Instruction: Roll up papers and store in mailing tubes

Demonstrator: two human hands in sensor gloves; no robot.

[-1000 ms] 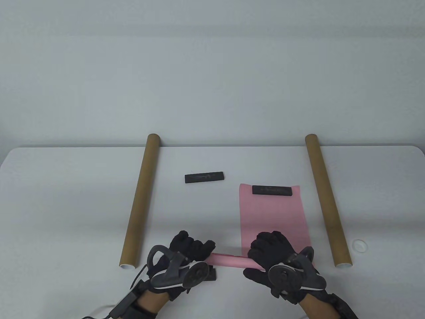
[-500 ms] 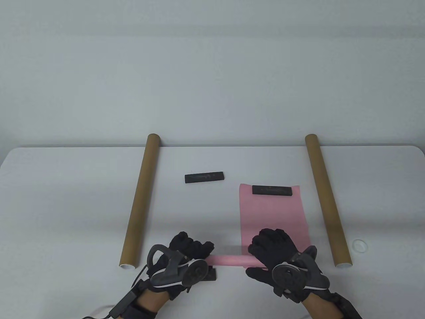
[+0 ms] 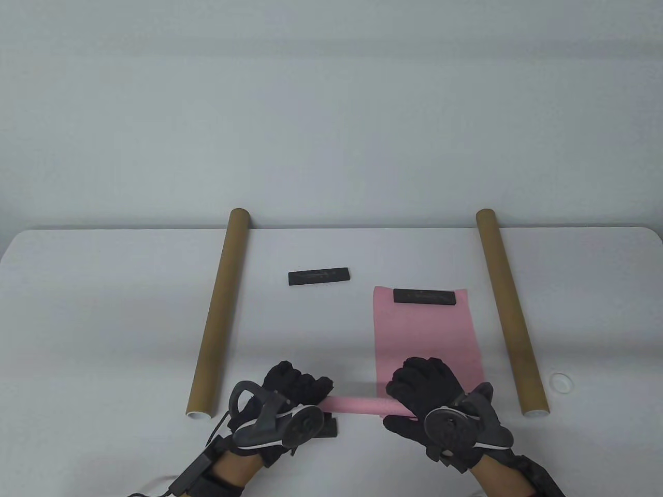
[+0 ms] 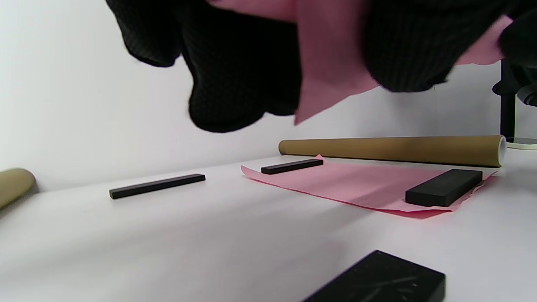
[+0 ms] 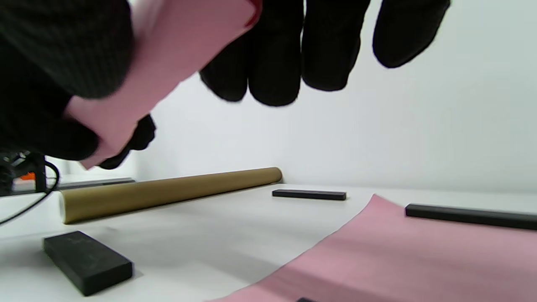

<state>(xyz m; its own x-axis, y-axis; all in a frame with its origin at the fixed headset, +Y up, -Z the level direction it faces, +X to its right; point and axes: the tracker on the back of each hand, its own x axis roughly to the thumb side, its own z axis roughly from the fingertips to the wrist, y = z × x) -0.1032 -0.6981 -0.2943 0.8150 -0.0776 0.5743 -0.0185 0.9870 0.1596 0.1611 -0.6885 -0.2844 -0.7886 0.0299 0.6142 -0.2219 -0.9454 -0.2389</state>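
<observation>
A rolled pink paper (image 3: pixel 357 405) lies crosswise just above the table's near edge. My left hand (image 3: pixel 305 387) grips its left end and my right hand (image 3: pixel 414 384) grips its right end. In the left wrist view a loose corner of the roll (image 4: pixel 331 71) hangs between my fingers (image 4: pixel 235 75). In the right wrist view the roll (image 5: pixel 168 54) sits between thumb and fingers (image 5: pixel 272 63). A second pink sheet (image 3: pixel 426 336) lies flat beyond my right hand. Two brown mailing tubes lie lengthwise, one left (image 3: pixel 217 316), one right (image 3: pixel 510 310).
A black bar (image 3: pixel 424 296) weighs down the flat sheet's far end. Another black bar (image 3: pixel 318 276) lies on the bare table. A black block (image 3: pixel 331 427) sits under my left hand, and another block (image 4: pixel 444 187) rests on the sheet's near end. A white cap (image 3: pixel 561 382) lies far right.
My right hand has shifted slightly right and the roll has turned level. My left hand has barely moved.
</observation>
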